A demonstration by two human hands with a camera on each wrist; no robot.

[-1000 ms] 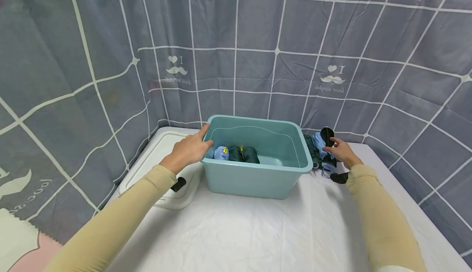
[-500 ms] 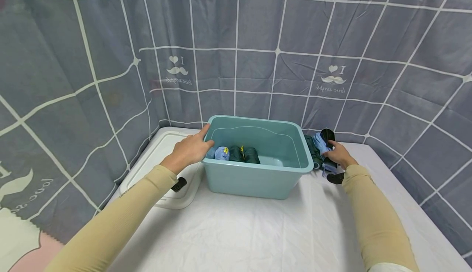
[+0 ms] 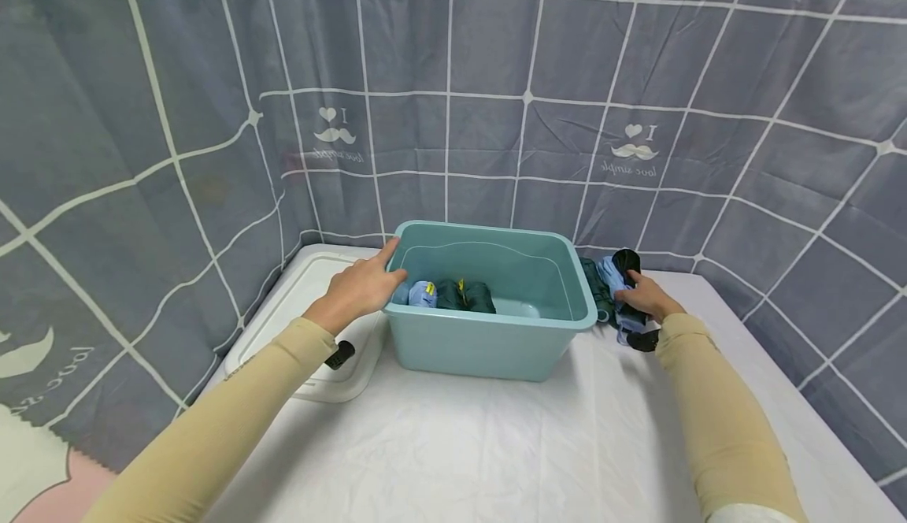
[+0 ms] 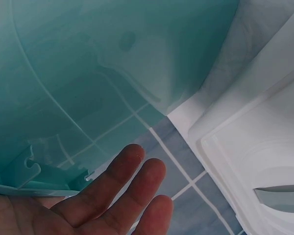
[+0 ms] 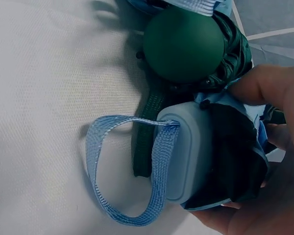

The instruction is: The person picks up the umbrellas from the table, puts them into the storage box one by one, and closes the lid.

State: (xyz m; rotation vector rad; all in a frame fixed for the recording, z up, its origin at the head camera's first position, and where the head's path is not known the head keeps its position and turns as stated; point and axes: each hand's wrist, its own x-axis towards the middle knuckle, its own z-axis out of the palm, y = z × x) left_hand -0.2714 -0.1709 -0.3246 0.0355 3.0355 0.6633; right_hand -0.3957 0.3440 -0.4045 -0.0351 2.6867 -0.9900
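Note:
A teal plastic bin (image 3: pixel 489 350) stands on the white-covered table. My left hand (image 3: pixel 357 291) rests at its left rim, thumb over the inside; in the left wrist view three fingers (image 4: pixel 154 171) extend loosely outside. Several folded umbrellas lie in the bin, including a light blue one (image 3: pixel 423 294) and a dark green one (image 3: pixel 479 298). Right of the bin, my right hand (image 3: pixel 648 298) grips a light blue folded umbrella (image 5: pixel 186 147) with black lining and a blue wrist strap (image 5: pixel 95 161). A dark green umbrella (image 5: pixel 183 46) with a rounded handle lies beside it.
A white lid (image 3: pixel 301 294) lies flat to the left of the bin, partly under my left forearm. Grey curtain (image 3: pixel 489 137) with a white grid hangs behind and at both sides. White cloth (image 3: pixel 489 452) covers the table in front.
My right hand has moved slightly left onto the light blue umbrella, and its fingers have closed around it. My left hand stays at the bin's rim.

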